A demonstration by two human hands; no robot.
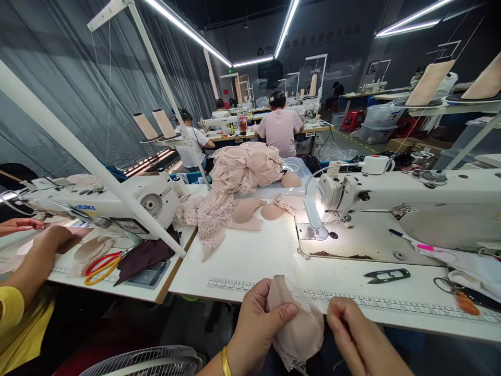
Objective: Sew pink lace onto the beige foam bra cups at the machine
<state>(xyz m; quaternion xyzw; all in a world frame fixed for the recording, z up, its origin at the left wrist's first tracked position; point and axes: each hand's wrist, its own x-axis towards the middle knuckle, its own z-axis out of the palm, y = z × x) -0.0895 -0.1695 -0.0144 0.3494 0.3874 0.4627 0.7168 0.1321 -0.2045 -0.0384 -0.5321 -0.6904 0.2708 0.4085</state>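
Observation:
At the table's front edge I hold a beige bra cup piece between both hands. My left hand, with a gold bangle at the wrist, is closed on its left side, thumb pressed over the fabric. My right hand is closed on its right edge in a pinch. Behind them stands a white sewing machine with its lamp lit over the needle plate. A heap of pink lace pieces and loose beige cups lies at the back left of the table.
Black thread snips and orange-handled scissors lie on the white table to the right. A co-worker in a yellow sleeve works at the left machine. A fan grille sits below. Other people sew farther back.

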